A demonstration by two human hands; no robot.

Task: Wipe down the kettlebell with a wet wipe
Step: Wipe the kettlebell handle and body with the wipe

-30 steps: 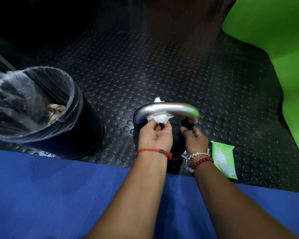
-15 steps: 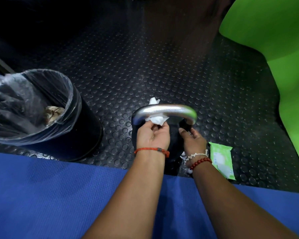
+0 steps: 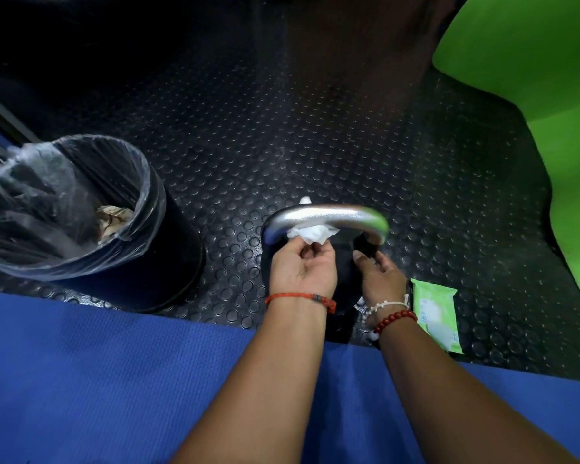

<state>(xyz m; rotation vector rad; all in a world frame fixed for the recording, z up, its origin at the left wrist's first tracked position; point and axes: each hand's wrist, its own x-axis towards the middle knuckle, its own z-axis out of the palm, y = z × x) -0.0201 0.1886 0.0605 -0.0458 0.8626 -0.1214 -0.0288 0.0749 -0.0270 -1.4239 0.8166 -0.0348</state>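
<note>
1. Closest to the camera is a blue mat [image 3: 98,380] running across the whole bottom of the view, and both forearms reach out over it.
2. Left wrist has a thin red string bracelet [image 3: 300,298]. Right wrist has a white bead bracelet [image 3: 384,304] and a red bead one [image 3: 395,319] just below it.
3. The left hand [image 3: 302,269] is palm-up with its fingers pinched closed on a crumpled white wet wipe [image 3: 310,233], which is pushed up against the underside of the kettlebell's handle. A little tip of the wipe pokes out above the handle too.
4. The right hand [image 3: 380,277] is on the dark body of the kettlebell [image 3: 342,262], down by the right end of the handle. Can't tell if it's actually gripping or just resting there; the fingers are mostly hidden.
5. The kettlebell sits upright on the black studded rubber floor [image 3: 315,145], just past the mat's edge, centre of the view. Its shiny silver handle [image 3: 329,217] arches across the top.
6. Just right of the right wrist, a green wipes pack [image 3: 436,314] lies flat on the floor.
7. Off to the left is a black bin [image 3: 141,262] with a clear plastic liner [image 3: 47,202] and some crumpled rubbish inside.
8. Far right, something big and bright green [image 3: 533,61].
</note>
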